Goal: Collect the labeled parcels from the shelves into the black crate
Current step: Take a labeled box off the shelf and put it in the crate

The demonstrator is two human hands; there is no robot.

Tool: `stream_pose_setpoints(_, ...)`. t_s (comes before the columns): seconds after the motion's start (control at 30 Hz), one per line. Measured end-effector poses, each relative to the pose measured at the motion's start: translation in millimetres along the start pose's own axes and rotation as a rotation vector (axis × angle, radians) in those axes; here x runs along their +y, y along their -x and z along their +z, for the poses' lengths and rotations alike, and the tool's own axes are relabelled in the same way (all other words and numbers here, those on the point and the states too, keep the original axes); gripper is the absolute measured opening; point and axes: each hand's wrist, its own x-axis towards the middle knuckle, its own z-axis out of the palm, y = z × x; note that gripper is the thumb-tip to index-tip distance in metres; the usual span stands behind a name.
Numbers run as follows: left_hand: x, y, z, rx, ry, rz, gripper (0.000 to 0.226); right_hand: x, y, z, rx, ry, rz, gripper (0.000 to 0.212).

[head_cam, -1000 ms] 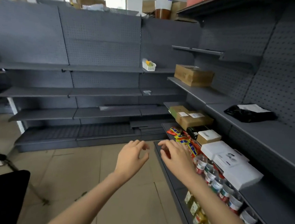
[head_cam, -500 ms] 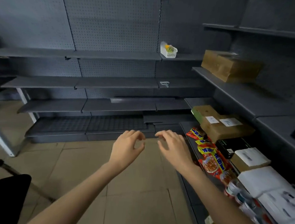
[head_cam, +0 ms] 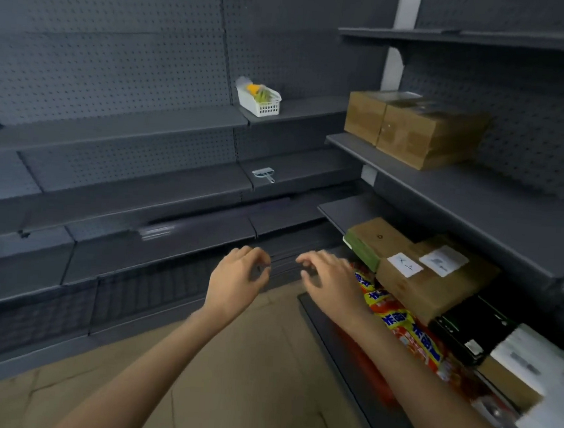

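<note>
Grey pegboard shelves point(head_cam: 477, 195) all around. Reached with left hand point(head_cam: 234, 282) and right hand point(head_cam: 331, 282), fingers loosely curled, empty. Labeled parcel point(head_cam: 434, 280) at 3 o'clock; probably next to grasp. Crate unseen.

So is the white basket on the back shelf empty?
No. The white basket holds something yellow and green poking above its rim; what exactly, cannot tell.

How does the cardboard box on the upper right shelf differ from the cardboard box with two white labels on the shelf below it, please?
The upper cardboard box shows no white label on the sides in view; the labeled box carries two on top. The upper box stands alone on its shelf; the labeled box is wedged among other goods, against a green-edged box. Both are brown, closed and untouched by either hand.
</note>
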Motion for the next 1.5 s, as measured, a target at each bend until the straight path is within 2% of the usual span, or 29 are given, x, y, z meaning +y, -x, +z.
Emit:
stream_pose_setpoints(0.27, -40, -110, 81, -0.113, 0.108, 0.092, 0.011, 91, -71, 36, 0.015, 0.043, 0.186, 0.02)
stream_pose_setpoints(0.43, -55, -193, 137, -0.207, 0.037, 0.266, 0.016, 156, -131, 55, 0.014, 0.109, 0.269, 0.019)
stream_pose_setpoints(0.6, -63, -273, 179, -0.246, 0.017, 0.329, 0.019, 212, -186, 71, 0.027, 0.159, 0.332, 0.02)
stream_pose_setpoints(0.73, -64, -316, 214, -0.301, 0.132, 0.286, 0.019, 247, -200, 85, 0.029, 0.195, 0.4, 0.02)
stream_pose_setpoints(0.9, -51, -360, 272, -0.431, 0.229, 0.371, 0.022, 282, -190, 95, 0.028, 0.259, 0.557, 0.023)
stream_pose_setpoints(1.1, -37, -399, 332, -0.629, 0.277, 0.609, 0.019, 302, -163, 97, 0.018, 0.388, 0.871, 0.04)
stream_pose_setpoints(1.27, -35, -418, 365, -0.754, 0.251, 0.772, 0.021, 304, -159, 112, 0.073, 0.455, 1.042, 0.046)
stream_pose_setpoints(1.5, -42, -424, 394, -0.854, 0.31, 0.968, 0.021, 298, -170, 132, 0.141, 0.577, 1.039, 0.032)
